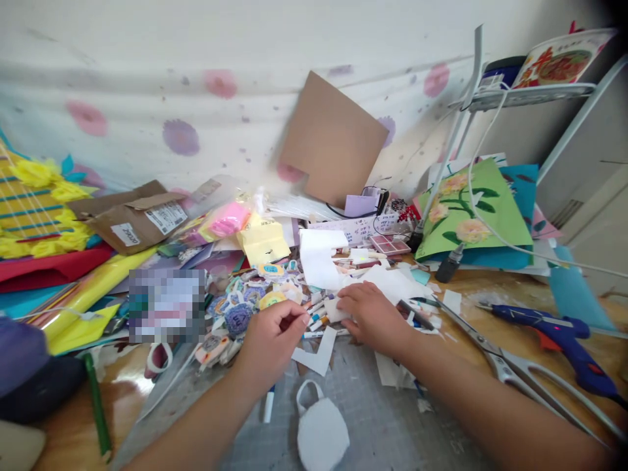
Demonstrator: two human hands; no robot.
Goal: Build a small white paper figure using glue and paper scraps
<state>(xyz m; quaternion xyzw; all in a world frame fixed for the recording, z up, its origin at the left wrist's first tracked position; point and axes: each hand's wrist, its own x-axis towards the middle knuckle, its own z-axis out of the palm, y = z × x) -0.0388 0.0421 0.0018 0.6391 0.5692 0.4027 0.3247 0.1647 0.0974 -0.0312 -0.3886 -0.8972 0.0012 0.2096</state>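
Note:
My left hand (pixel 275 340) is over the pile of markers (pixel 318 319), its thumb and fingers curled together; anything between them is hidden. To its right, my right hand (pixel 375 315) has its fingertips closed on a small piece of white paper (pixel 334 310). An angular white paper scrap (pixel 318 353) lies just below both hands. Nearer me, a round white paper shape with a loop handle (pixel 322 432) rests on the grey mat (pixel 387 432). A capped marker (pixel 268 404) lies left of it. Several small decorated loop-handled pieces (pixel 239 318) are heaped beyond my left hand.
Large scissors (pixel 505 366) and a blue glue gun (pixel 549 333) lie at the right. A cardboard box (pixel 132 216), yellow rolled sheet (pixel 93 294) and green pencil (pixel 98 405) are at the left. Brown cardboard (pixel 333 137) leans behind. A white cable (pixel 473 190) hangs from the shelf (pixel 534 97).

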